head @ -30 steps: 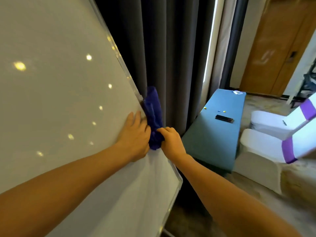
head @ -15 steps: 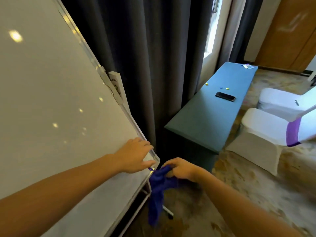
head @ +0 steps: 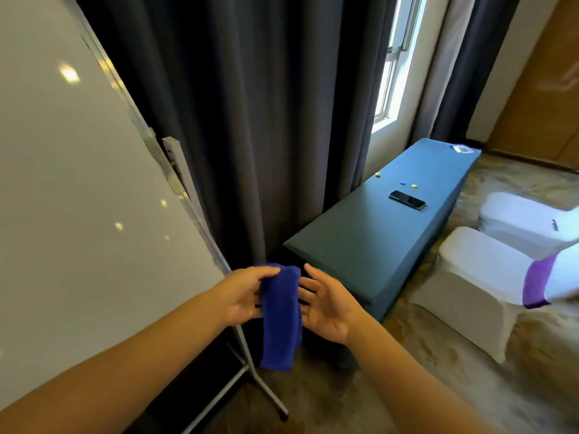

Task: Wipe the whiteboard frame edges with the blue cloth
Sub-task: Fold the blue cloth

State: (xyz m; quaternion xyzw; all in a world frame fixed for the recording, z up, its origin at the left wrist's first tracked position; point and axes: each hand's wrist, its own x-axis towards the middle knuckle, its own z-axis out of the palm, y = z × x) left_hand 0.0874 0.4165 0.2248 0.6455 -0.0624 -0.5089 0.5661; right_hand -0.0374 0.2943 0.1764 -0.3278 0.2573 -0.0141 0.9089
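Note:
The whiteboard (head: 78,198) fills the left side, tilted, its silver frame edge (head: 156,155) running down to the lower right corner near my hands. The blue cloth (head: 280,317) hangs folded in front of that corner, clear of the frame. My left hand (head: 241,292) pinches the cloth's top between thumb and fingers. My right hand (head: 326,303) is open just right of the cloth, palm turned toward it, fingers spread and close behind it.
Dark curtains (head: 250,120) hang behind the board. The board's metal stand legs (head: 260,383) splay on the carpet below my hands. A long teal table (head: 344,245) with a phone (head: 406,199) stands to the right, white covered chairs (head: 470,277) beyond it.
The cloth has left the frame's right edge, where my right hand slid it down to the bottom corner. It has passed into my left hand, and my right hand has let go.

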